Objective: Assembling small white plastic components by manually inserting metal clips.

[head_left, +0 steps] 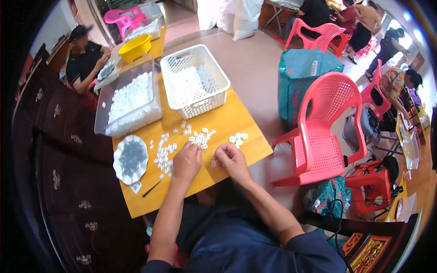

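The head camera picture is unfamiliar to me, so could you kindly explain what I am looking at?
Of course. There is no machine doing the work here: a person's bare left hand and right hand are. The camera sits on that person's head and looks down, so the forearms enter from below; its wide fisheye lens bends straight edges.

On the yellow table are loose small white pieces, a scalloped white plate of small grey pieces, a thin dark stick-like item, a white basket and a clear bin, both containing white items.

The right fingertips are at a small pale piece, though whether it is held is unclear. The left hand's grip is curled, hiding anything inside.
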A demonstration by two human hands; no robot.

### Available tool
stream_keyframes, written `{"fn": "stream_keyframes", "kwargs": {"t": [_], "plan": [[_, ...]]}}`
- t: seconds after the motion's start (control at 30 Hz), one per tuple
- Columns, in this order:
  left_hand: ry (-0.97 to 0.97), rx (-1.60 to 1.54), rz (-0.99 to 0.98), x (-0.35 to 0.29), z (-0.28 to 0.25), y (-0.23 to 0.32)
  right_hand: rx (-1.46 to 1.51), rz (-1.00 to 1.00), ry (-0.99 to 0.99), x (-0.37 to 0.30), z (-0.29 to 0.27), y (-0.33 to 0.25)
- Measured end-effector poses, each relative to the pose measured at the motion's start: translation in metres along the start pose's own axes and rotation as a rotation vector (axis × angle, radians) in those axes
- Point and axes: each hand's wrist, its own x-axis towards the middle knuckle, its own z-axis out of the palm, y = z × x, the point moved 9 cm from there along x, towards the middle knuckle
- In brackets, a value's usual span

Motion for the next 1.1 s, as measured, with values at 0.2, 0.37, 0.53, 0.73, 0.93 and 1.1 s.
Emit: {"fn": "stream_keyframes", "kwargs": {"t": [0.2,0.37,0.53,0.73,0.93,1.1], "plan": [[0.058,-0.055,0.005,0.006,-0.006,0.001,-0.022,-0.003,0.142,0.005,-0.021,-0.014],[0.041,-0.093,-0.037,0.003,-0.002,-0.003,-0.020,-0.020,0.160,0.005,-0.024,-0.015],[0.017,-0.123,-0.020,0.003,0.001,0.003,0.010,-0.031,0.168,0.004,-0.026,-0.013],[-0.017,-0.104,0.044,0.005,0.006,0.006,0.019,-0.015,0.162,0.005,-0.023,-0.014],[-0.039,0.062,0.203,0.003,0.012,0.017,-0.001,0.011,0.113,0.002,-0.013,-0.014],[-0.052,-0.048,0.081,-0.008,-0.002,0.012,-0.057,0.015,0.053,-0.002,-0.005,-0.010]]}}
